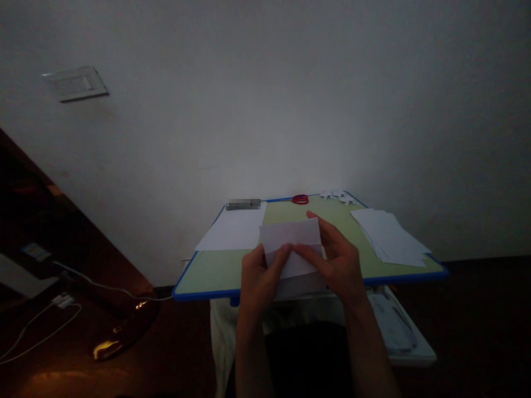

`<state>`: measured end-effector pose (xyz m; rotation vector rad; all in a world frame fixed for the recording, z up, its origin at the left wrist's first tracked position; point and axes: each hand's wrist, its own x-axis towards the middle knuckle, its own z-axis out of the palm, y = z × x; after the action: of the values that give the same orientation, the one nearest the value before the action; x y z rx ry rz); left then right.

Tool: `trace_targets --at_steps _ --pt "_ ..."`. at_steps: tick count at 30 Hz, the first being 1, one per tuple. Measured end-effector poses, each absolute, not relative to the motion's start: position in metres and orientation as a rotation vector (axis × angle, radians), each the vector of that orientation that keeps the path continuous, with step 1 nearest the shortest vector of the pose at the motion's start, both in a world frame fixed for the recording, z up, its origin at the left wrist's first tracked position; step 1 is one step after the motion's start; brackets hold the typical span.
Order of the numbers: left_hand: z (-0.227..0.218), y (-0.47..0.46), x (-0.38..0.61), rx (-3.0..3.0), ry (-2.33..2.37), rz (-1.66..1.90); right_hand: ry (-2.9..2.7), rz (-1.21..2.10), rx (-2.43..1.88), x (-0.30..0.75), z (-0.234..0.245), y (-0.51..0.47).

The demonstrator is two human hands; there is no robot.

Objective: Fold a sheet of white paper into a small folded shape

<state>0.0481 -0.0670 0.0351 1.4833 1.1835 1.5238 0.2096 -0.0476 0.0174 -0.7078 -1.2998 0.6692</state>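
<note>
A creased white sheet of paper point(293, 233) is held up over the near edge of the table by both hands. My left hand point(262, 273) grips its left side, thumb lying on the front face. From the right, my right hand point(338, 262) pinches the same sheet, and the two thumb tips nearly meet at its middle. Fold lines run across the paper, and its lower part hangs toward me. The fingers behind the sheet are mostly hidden.
The green table point(224, 271) has a blue rim. On it lie a white sheet point(234, 229) at left, a stack of paper point(390, 237) at right, red-handled scissors point(300, 199) and several folded paper pieces point(342, 196) at the back. A white cable point(108, 286) runs at left.
</note>
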Motion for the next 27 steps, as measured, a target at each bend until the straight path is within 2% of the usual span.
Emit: trace_targets --at_steps 5,8,12,21,27 --pt "0.034 -0.065 0.052 1.461 1.275 1.572 -1.473 0.267 -0.664 0.207 0.023 -0.051" --pt "0.034 -0.063 0.057 1.391 1.174 1.683 -1.575 0.172 -0.583 0.204 0.024 -0.054" --pt "0.034 -0.063 0.059 1.327 1.094 1.757 -1.644 0.189 -0.557 0.198 0.024 -0.056" --pt "0.034 -0.067 0.058 1.253 1.09 1.689 -1.359 0.297 -0.895 0.194 0.024 -0.054" --pt "0.031 -0.064 0.059 1.282 1.145 1.706 -1.46 0.31 -0.698 0.196 0.02 -0.051"
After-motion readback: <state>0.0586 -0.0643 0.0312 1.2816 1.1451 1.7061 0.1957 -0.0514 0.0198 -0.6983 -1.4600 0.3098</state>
